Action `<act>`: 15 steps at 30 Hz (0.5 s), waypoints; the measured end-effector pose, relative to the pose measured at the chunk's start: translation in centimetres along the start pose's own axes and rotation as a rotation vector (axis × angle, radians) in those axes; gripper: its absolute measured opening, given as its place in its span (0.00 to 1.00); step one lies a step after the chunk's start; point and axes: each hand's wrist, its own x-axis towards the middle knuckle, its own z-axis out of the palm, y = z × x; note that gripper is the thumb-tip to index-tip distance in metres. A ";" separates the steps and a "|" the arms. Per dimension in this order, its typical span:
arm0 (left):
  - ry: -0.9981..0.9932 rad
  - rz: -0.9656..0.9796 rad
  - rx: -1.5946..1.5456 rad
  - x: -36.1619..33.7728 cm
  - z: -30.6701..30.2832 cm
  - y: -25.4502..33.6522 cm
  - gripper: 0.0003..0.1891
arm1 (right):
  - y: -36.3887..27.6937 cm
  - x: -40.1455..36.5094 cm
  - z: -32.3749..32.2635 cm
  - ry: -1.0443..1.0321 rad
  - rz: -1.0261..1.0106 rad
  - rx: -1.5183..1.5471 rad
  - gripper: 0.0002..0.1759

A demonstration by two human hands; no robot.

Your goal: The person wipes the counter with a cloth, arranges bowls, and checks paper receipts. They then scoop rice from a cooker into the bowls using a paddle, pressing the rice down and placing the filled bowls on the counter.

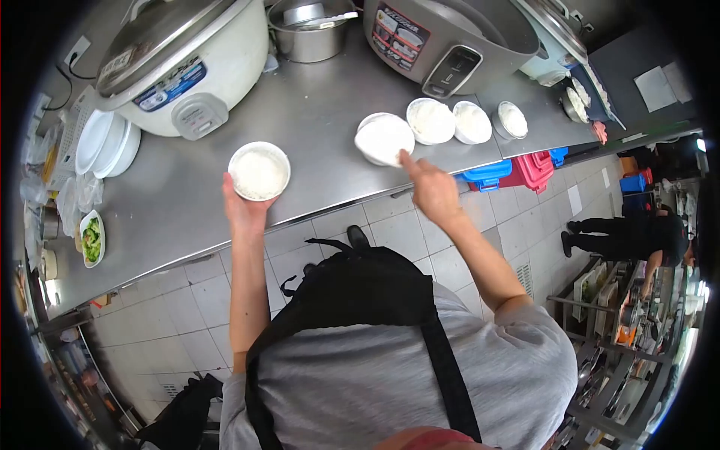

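Note:
My left hand [241, 208] grips the near rim of a white bowl of rice [259, 171] that rests on the steel counter [315, 120]. My right hand [429, 186] holds a second white bowl [383, 139] by its edge, tilted on the counter. Beside it, three more rice-filled bowls [430, 120] [472, 121] [513, 118] stand in a row toward the right.
Two large rice cookers [184, 64] [457, 37] and a steel pot [309, 31] line the back of the counter. Stacked white plates [105, 144] and a dish of greens [91, 238] sit at the left. Coloured crates [517, 171] lie under the counter. Another person [637, 236] works at right.

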 end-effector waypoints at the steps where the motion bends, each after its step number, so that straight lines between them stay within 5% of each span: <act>1: 0.043 0.015 0.048 0.3 0.4 -0.2 0.30 | 1.3 0.0 1.2 0.012 -0.064 0.013 0.28; 7: 0.313 0.056 0.287 2.8 0.1 0.3 0.27 | 5.3 2.0 -3.0 0.053 0.054 0.267 0.27; 10: 0.373 0.100 0.323 4.0 -0.9 0.4 0.28 | 7.4 1.9 0.6 -0.060 -0.068 0.281 0.25; 15: 0.627 0.456 0.872 3.1 -1.7 1.5 0.34 | 9.3 3.3 0.3 -0.015 -0.021 0.486 0.29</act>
